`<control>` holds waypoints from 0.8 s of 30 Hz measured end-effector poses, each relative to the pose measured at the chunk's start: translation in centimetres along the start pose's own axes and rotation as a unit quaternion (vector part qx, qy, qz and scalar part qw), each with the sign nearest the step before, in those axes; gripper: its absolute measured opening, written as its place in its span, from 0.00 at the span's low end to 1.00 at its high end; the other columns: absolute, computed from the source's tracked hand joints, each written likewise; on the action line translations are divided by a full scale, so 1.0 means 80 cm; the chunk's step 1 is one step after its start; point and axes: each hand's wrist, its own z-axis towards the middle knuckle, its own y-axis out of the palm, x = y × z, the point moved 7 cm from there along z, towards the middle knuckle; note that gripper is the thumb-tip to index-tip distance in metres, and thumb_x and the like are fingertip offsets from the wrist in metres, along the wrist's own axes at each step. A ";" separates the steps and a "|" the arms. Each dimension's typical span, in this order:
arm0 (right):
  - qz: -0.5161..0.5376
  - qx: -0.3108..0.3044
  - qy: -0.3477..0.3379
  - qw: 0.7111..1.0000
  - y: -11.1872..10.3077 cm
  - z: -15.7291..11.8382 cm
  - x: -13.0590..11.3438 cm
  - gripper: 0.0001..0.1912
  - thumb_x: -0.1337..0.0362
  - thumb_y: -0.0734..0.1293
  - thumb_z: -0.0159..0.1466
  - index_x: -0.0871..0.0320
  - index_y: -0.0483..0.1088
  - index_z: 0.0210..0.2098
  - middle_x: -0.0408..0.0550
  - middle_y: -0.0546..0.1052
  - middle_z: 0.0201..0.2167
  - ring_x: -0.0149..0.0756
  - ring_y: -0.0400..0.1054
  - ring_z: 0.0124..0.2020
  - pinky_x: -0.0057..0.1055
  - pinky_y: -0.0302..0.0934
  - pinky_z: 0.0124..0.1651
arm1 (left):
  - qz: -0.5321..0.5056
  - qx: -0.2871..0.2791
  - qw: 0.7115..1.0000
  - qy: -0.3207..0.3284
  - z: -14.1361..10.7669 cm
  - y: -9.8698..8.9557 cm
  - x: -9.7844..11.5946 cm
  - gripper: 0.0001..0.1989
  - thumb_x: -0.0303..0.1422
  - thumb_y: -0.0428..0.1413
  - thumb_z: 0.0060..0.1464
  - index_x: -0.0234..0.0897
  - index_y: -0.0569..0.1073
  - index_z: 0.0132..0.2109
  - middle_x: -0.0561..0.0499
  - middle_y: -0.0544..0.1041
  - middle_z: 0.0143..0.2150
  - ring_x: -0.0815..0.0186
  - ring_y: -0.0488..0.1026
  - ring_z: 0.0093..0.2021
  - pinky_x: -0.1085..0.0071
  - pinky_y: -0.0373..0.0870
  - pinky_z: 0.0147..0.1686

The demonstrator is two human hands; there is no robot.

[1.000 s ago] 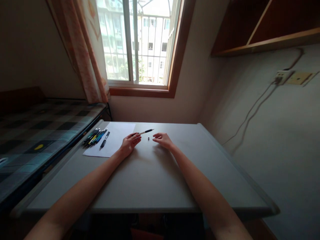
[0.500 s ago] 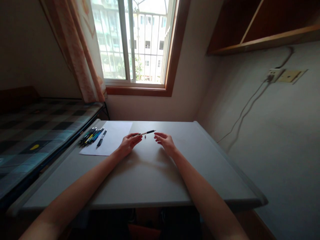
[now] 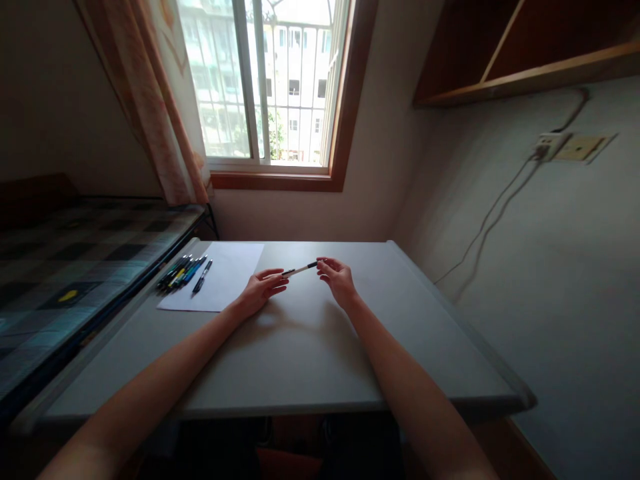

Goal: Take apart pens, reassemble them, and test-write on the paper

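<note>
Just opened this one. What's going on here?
A person at a desk has both hands on one pen, raised above the surface. The left hand holds one end, and the right hand's fingers are at the other, dark end. Off to the left, a single pen lies on a sheet of paper, beside a bunch of pens.

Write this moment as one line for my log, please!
Left hand: holding pen | Right hand: fingers at pen's black end | Table: white paper, pile of pens
</note>
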 end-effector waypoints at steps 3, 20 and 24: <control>0.016 0.017 -0.003 1.000 -0.004 0.001 -0.003 0.15 0.57 0.73 0.45 0.57 0.74 0.32 0.42 0.72 0.25 0.26 0.65 0.25 0.25 0.57 0.28 | -0.007 0.009 1.000 0.004 0.002 -0.004 0.000 0.14 0.28 0.62 0.45 0.31 0.74 0.41 0.44 0.79 0.36 0.63 0.76 0.39 0.69 0.72 0.41; 0.084 0.018 0.048 0.995 -0.005 0.000 0.007 0.16 0.58 0.74 0.44 0.57 0.74 0.32 0.41 0.72 0.25 0.26 0.65 0.25 0.25 0.57 0.28 | -0.018 -0.021 1.000 -0.002 -0.001 0.001 0.000 0.12 0.28 0.63 0.43 0.30 0.75 0.38 0.43 0.79 0.36 0.63 0.76 0.37 0.70 0.73 0.38; 0.084 0.007 0.047 0.995 -0.003 -0.001 0.006 0.17 0.57 0.74 0.45 0.57 0.75 0.33 0.42 0.72 0.25 0.25 0.64 0.25 0.25 0.56 0.28 | -0.004 -0.021 1.000 -0.002 -0.002 0.003 0.000 0.12 0.29 0.64 0.41 0.30 0.75 0.36 0.44 0.79 0.34 0.64 0.76 0.35 0.70 0.73 0.37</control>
